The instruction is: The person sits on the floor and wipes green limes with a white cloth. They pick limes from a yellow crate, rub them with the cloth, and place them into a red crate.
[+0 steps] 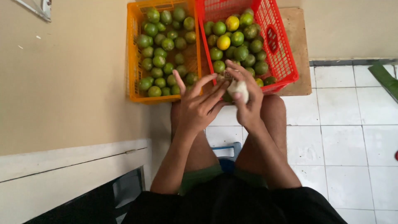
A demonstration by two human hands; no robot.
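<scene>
- White cloth (pixel 239 89) sits bunched in my right hand (pixel 248 103), fingers clenched around it; a green fruit (pixel 227 98) shows just beneath the cloth, between my two hands and above my knees.
- Left hand (pixel 198 105): fingers spread and released, their tips resting against the cloth and fruit; it grips nothing that I can make out.
- Orange crate (pixel 133 62), ahead to the left, holds green fruit only; the red crate (pixel 286 58) just beside it, on a wooden board (pixel 300 49), holds green fruit mixed with a few yellow ones.
- Risk, as I judge it: with one hand loose, the round fruit could slip from the cloth, drop to the white tiled floor (pixel 348 137) and roll off.
- Risk: the red crate is heaped near its front rim, so a knock could spill fruit.
</scene>
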